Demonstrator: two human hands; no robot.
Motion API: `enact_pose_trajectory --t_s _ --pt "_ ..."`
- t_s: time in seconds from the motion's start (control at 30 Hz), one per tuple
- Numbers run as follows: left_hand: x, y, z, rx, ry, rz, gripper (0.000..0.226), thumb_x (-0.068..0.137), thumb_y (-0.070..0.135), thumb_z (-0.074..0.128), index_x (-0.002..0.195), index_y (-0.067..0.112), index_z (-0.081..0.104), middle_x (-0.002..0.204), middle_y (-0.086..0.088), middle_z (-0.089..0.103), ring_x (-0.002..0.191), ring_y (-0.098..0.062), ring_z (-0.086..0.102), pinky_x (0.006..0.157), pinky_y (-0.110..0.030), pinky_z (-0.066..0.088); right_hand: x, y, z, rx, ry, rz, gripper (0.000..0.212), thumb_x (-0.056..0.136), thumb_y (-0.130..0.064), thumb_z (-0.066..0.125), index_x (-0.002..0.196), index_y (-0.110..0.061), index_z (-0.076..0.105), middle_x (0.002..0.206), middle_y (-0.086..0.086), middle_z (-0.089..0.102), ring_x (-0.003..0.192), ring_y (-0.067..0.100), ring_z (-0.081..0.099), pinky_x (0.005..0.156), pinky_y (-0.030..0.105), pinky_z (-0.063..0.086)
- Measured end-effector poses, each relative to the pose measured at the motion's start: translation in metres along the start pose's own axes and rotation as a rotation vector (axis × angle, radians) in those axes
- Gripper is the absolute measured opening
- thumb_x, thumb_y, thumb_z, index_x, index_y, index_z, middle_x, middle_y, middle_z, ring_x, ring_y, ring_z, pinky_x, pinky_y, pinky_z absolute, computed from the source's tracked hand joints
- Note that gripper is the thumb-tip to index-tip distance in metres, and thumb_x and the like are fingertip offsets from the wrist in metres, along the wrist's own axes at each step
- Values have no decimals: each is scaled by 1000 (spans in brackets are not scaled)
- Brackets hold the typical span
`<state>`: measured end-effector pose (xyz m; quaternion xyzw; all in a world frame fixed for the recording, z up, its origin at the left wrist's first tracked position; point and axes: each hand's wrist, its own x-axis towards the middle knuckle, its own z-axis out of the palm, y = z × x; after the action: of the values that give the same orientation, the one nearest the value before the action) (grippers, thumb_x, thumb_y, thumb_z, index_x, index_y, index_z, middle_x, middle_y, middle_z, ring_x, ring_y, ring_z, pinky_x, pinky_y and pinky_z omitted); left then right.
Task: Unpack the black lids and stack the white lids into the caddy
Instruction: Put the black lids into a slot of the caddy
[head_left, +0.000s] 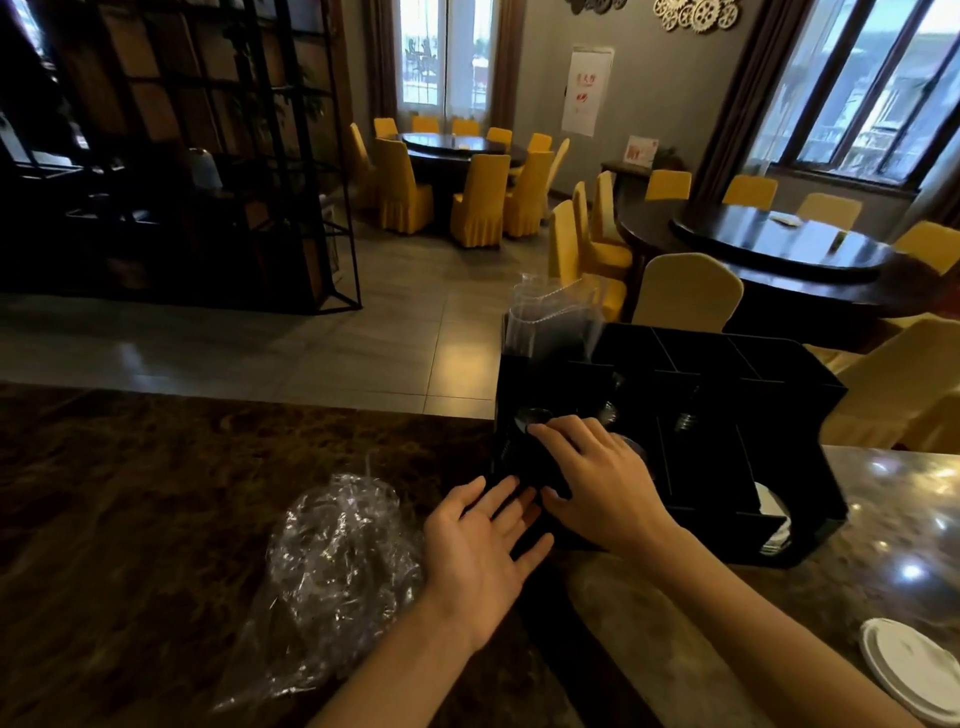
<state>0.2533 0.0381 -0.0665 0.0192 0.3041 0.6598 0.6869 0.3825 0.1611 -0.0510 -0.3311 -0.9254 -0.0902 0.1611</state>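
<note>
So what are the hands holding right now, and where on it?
Nothing clearly gripped: the left hand and right hand lie flat, fingers straight, on a dark stack at the caddy's front-left slot.

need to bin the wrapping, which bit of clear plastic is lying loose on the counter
The crumpled clear wrap left of the left hand; the other clear plastic stands in the black caddy.

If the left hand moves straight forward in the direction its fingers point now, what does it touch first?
Most likely the black lids, right in front of the left hand fingertips and under the right hand. The caddy lies just behind; depth is unclear.
</note>
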Motion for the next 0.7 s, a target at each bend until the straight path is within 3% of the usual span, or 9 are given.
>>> enact_pose_trajectory --t_s 0.13,0.27,0.5,0.7 --pt "6 -5 -2 -23 -13 8 69 83 46 56 144 13 52 145 -18 53 138 -32 44 116 -52 32 0 -6 9 -16 -4 38 75 67 -32 89 135 -16 63 126 4 67 108 28 67 80 41 60" --pt "12 -9 -3 -15 -20 27 66 84 47 55 142 17 54 140 -18 59 133 -32 49 117 -53 31 -1 -9 16 -13 -47 48 73 74 -30 86 141 -16 59 132 6 64 116 30 63 92 45 57" --pt "14 -9 -6 173 -29 96 66 84 45 54 144 19 52 142 -15 57 136 -28 47 117 -53 32 -3 -11 17 21 -75 67 76 74 -27 86 143 -17 57 135 7 62 120 31 61 95 46 55" --pt "12 -15 -4 342 -2 151 45 95 37 52 137 23 59 137 -8 63 129 -21 54 110 -46 43 -7 -15 14 51 -93 89 76 79 -27 83 148 -18 52 140 6 59 126 30 58 99 45 53"
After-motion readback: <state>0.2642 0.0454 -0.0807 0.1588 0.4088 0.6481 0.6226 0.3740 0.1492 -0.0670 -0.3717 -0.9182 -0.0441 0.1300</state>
